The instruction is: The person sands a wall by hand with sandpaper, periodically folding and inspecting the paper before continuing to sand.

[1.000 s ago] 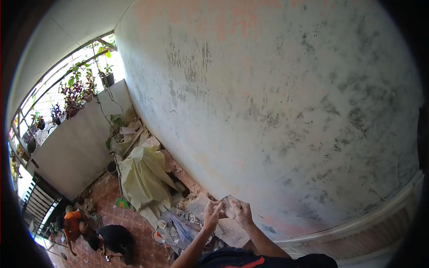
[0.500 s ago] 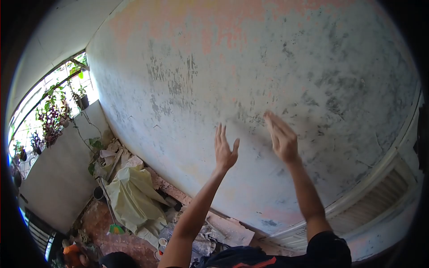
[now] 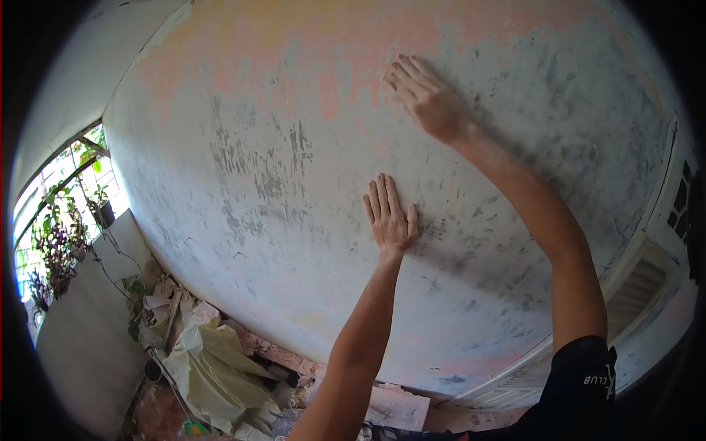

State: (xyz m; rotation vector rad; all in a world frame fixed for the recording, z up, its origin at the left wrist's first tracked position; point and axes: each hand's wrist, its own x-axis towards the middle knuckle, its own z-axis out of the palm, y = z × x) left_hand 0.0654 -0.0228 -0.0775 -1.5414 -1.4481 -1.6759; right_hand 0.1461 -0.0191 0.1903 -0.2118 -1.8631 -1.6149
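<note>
One dark sleeve (image 3: 570,378) with white lettering is nearest, covering the upper right arm in front of the wall (image 3: 331,257). Two bare forearms reach up from there, ending in two hands laid flat along the wall. The left hand (image 3: 390,218) is near the wall's middle, its four fingers straight and slightly spread, thumb out to the side, all released. The right hand (image 3: 434,106) is higher on the wall, fingers extended and loosely parted, also released; its thumb is hidden. Whether both palms press fully on the wall, I cannot tell.

The wall itself is a worn, whitish surface: one ragged band of pink paint (image 3: 323,73) runs along its top, grey flaking marks its left half, and dark smudges mottle its right.

At the wall's foot are one pale slab (image 3: 397,408), pinkish rubble (image 3: 268,350) and one crumpled yellowish sheet (image 3: 213,375). One dark bucket (image 3: 153,370) and reddish floor (image 3: 158,411) lie farther out from the wall. One louvred panel (image 3: 640,287) adjoins its right end.

Beyond the wall's left end stand one low partition (image 3: 95,323), several plants (image 3: 55,242), too tangled to count, and one bright grille (image 3: 68,178).
</note>
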